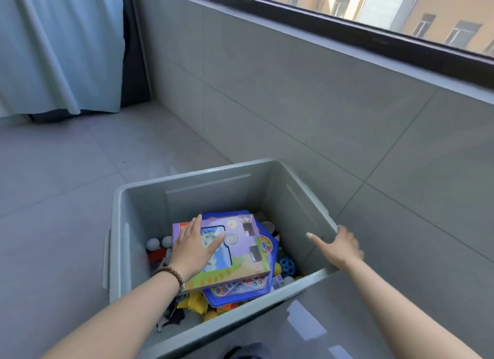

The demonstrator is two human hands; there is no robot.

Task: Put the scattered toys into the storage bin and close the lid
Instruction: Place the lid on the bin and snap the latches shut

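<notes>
An open grey storage bin (192, 182) stands on the tiled floor, with no lid on it. Inside, a purple toy box (246, 251) lies on top of a blue hexagonal game board (270, 286). My left hand (193, 247) rests flat on the purple box with its fingers spread. Around the boards lie white balls (159, 242), a blue holed ball (288, 264), yellow pieces (196, 303) and other small toys. My right hand (340, 246) grips the bin's right rim, thumb inside and fingers over the outer edge.
A grey tiled wall (294, 104) under a window runs close behind and to the right of the bin. A pale blue curtain (58, 48) hangs at the far left. Bare floor tiles (53, 184) stretch to the left. No lid is in view.
</notes>
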